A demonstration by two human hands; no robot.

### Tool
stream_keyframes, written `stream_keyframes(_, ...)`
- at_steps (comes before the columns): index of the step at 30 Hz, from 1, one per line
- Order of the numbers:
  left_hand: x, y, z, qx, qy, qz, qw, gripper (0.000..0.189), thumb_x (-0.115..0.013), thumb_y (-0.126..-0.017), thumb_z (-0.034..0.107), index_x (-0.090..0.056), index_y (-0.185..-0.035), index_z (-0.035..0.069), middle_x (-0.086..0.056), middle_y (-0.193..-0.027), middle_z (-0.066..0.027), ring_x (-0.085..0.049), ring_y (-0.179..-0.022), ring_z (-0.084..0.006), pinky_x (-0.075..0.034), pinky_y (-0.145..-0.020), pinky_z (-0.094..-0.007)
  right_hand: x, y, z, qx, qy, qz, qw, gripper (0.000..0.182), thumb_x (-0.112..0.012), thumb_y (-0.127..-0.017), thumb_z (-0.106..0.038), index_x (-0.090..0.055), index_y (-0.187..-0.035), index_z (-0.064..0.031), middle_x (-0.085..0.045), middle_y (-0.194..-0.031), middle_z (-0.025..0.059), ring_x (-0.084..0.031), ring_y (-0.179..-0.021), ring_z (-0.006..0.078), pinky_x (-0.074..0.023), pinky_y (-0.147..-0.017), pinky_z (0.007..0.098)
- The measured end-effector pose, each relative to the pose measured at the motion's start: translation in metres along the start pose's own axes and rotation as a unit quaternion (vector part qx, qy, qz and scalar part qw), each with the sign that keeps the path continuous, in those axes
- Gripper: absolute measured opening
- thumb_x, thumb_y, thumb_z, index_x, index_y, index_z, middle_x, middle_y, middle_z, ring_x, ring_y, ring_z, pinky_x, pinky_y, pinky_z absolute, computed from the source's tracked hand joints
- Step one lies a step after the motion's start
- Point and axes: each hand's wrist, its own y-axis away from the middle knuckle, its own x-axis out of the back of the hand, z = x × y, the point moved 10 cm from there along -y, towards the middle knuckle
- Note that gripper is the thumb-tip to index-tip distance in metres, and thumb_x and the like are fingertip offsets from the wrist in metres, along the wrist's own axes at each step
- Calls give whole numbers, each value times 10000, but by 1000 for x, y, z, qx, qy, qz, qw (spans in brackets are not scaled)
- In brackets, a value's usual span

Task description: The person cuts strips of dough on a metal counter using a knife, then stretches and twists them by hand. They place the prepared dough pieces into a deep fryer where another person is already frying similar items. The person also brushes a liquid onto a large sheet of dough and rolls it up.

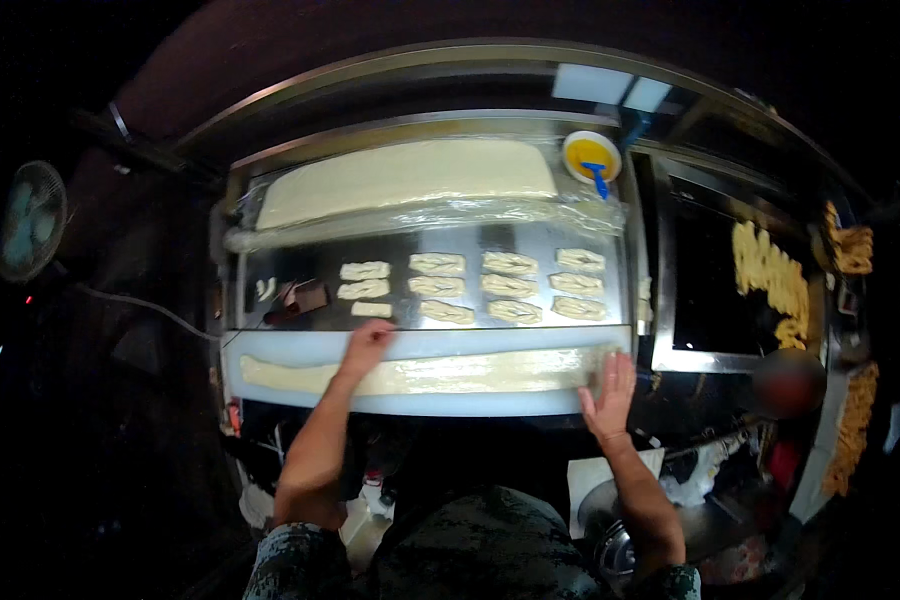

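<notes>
A long, flattened strip of dough [487, 372] lies across a white cutting board [465, 406]. My left hand [367, 348] is over the strip's upper edge, its fingers curled; whether anything is in them is hidden. Just beyond those fingertips sits a small plain dough piece [371, 309]. At the strip's right end my right hand [610, 391] rests flat with fingers spread. Short slit dough pieces [511, 285] stand in columns on the metal worktop [450, 238]. To their left is a cleaver-like blade [305, 297], beside thin dough scraps [267, 289].
A big dough slab [412, 178] under plastic film [435, 217] fills the back. A bowl of yellow liquid [591, 156] holds a blue brush [596, 176]. On the right, a metal-framed pan of dark oil [709, 300] contains frying dough [772, 274]. A fan [32, 221] stands left.
</notes>
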Motion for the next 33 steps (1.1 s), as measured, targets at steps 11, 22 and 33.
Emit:
stream_keyframes(11, 195, -33, -72, 52, -539, 118, 833, 427, -690, -654, 99, -536, -1051, 73, -572, -1080, -152, -536, -1056, -347, -430, -901, -451, -31, 68, -37, -232, -171, 39, 957, 180, -658, -815, -163, -647, -889, 1, -641, -878, 179, -627, -807, 335, -507, -717, 366)
stream_keyframes(22, 66, 6, -3, -57, -44, -84, 994, 296, -547, -695, -47, -480, -964, 55, -411, -792, 30, -436, -740, -89, -409, -681, -241, -55, 25, -105, -255, -362, -30, 896, 298, -657, -849, -233, -643, -1027, 5, -664, -953, 159, -661, -802, 228, -538, -682, 317)
stream_keyframes(33, -276, 70, 204, -284, -159, -337, 884, 672, -748, -717, 312, -441, -1240, 22, -468, -1259, -177, -436, -1185, -349, -345, -1002, -435, -21, 77, 30, -535, -319, 148, 768, 304, -620, -848, -245, -624, -798, 54, -641, -685, 200, -625, -591, 284, -484, -597, 405)
